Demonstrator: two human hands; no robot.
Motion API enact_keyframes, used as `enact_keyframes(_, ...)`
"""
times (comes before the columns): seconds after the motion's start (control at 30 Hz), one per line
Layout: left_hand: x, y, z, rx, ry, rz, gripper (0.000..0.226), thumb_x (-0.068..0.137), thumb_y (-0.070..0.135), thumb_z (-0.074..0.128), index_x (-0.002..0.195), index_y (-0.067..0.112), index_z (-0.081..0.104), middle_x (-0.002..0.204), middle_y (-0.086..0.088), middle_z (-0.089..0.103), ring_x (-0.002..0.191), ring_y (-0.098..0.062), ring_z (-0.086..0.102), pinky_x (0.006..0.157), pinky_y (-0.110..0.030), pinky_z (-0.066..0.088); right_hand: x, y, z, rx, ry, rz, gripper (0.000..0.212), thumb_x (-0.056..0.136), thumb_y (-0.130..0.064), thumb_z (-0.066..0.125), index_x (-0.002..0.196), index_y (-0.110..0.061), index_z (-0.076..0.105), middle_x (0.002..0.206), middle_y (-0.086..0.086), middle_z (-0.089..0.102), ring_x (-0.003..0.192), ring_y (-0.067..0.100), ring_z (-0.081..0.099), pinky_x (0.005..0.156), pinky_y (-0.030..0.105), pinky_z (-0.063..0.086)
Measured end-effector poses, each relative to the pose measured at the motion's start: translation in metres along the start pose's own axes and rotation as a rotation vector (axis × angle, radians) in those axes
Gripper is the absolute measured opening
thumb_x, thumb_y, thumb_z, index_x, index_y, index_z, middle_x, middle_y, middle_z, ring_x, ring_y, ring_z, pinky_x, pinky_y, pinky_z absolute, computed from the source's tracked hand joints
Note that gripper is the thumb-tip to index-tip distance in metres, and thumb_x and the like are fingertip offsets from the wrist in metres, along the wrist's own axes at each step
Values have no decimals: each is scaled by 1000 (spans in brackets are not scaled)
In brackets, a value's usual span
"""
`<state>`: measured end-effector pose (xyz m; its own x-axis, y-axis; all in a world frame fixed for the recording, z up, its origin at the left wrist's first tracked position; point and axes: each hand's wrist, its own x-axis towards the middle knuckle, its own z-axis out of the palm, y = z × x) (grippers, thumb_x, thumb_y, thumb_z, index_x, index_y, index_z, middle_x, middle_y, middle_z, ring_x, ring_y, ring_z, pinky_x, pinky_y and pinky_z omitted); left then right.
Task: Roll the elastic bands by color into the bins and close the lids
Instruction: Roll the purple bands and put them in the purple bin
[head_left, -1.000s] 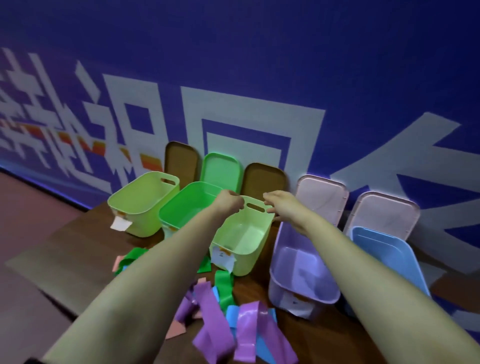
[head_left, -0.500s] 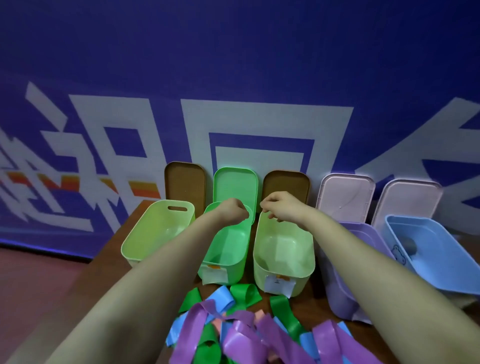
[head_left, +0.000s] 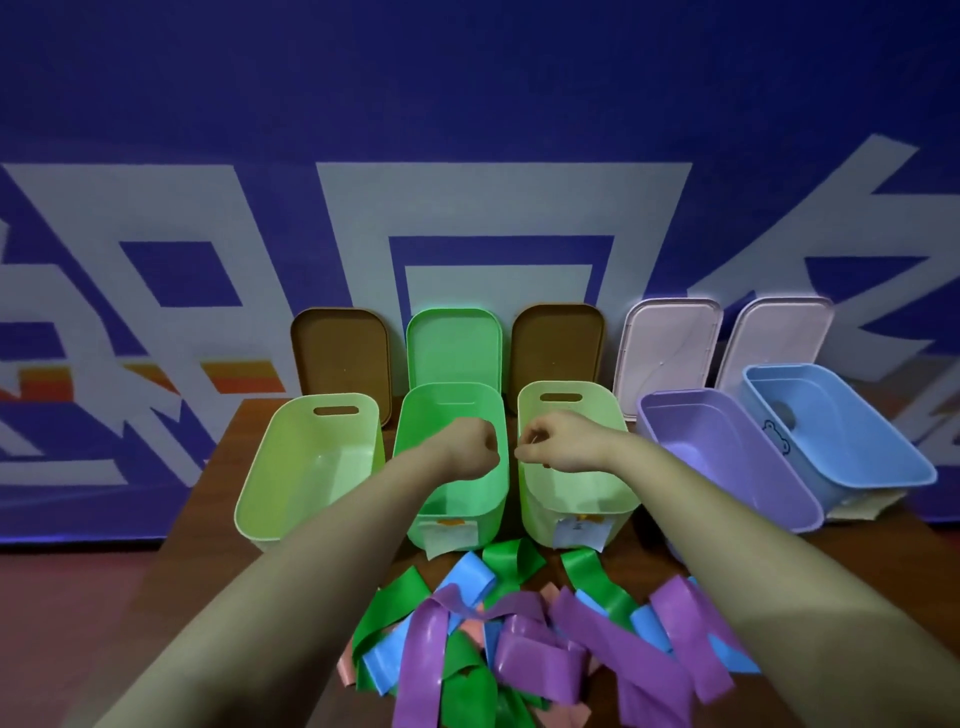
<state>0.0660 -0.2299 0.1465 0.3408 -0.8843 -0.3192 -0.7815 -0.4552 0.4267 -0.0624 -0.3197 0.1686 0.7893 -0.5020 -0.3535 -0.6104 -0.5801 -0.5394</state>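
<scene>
- Quickly, hands first: the left hand and right hand are both curled and close together, over the neighbouring walls of the green bin and the right pale green bin. We cannot tell whether they grip the rims or hold nothing.
- The elastic bands lie in one mixed heap on the tabletop, just in front of the bins. Green, purple, blue and pink overlap and loop over each other. We see none inside a bin.
- Handling, our judgement: the bands are flat, thin, light, floppy and stretchy, not fragile. The glossy surface probably slides or clings band to band, so a pull from mid-heap would drag neighbours along.
- Where to hold: a free end at the heap's edge, e.g. the green band nearest the bins. Pinch it, draw it clear and roll from that end. A roll will likely spring open, so keep it pinched until it is in the bin.
- The bins look like light, stiff plastic. Also present are the left pale green bin, purple bin and blue bin. The lids lean on the wall, all off.
- Writing: the paper labels on two bin fronts are too small to read. There is a bear outline on the blue bin. The big white characters on the wall are cropped — unreadable to us.
</scene>
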Motion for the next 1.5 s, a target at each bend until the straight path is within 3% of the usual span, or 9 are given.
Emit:
enact_keyframes(0.2, 6, -17, 32, 24, 2, 42, 24, 91, 16, 50, 107, 4, 64, 111, -15, 65, 101, -30, 60, 83, -32, 48, 12, 26, 27, -107, -36, -6, 26, 90, -28, 60, 108, -9, 65, 110, 8, 64, 94, 20, 57, 81, 31, 45)
enact_keyframes(0.37, 21, -27, 61, 25, 94, 98, 24, 90, 18, 52, 106, 6, 65, 110, -14, 67, 99, -30, 60, 85, -35, 50, 25, 54, 52, -180, 57, -48, 32, 91, -29, 59, 115, -9, 64, 113, 10, 65, 101, 25, 60, 88, 36, 49)
enact_keyframes(0.8, 33, -39, 97, -6, 481, 186, 25, 89, 23, 55, 107, 9, 66, 109, -12, 67, 97, -29, 61, 85, -39, 52, 44, 83, 77, -324, 385, -171, 32, 90, -38, 56, 114, -18, 64, 111, 5, 66, 99, 25, 61, 89, 41, 50)
enact_keyframes(0.97, 2, -31, 104, 40, 601, 234, 27, 89, 22, 55, 111, 9, 65, 113, -13, 65, 102, -29, 60, 87, -40, 51, 11, 77, 86, -393, 523, -229, 31, 91, -38, 53, 114, -20, 62, 110, 3, 66, 97, 24, 61, 86, 41, 52)
enact_keyframes(1.07, -30, -25, 117, 64, 663, 279, 27, 90, 20, 55, 111, 8, 65, 113, -13, 65, 101, -29, 60, 86, -40, 51, -22, 74, 100, -394, 575, -275, 30, 91, -37, 53, 112, -18, 63, 105, 2, 66, 86, 22, 63, 80, 40, 54)
enact_keyframes(1.27, -88, -16, 156, 81, 628, 286, 24, 87, 19, 56, 103, 7, 67, 105, -13, 68, 95, -30, 62, 84, -40, 52, -84, 82, 140, -386, 550, -234, 26, 89, -35, 56, 107, -18, 65, 104, 4, 66, 94, 23, 61, 85, 40, 51)
enact_keyframes(1.5, -134, -8, 215, 63, 443, 306, 20, 88, 16, 57, 102, 7, 67, 105, -7, 67, 92, -23, 62, 83, -35, 52, -142, 117, 191, -359, 448, -85, 22, 87, -34, 60, 99, -16, 66, 103, 6, 67, 89, 23, 63, 83, 40, 54)
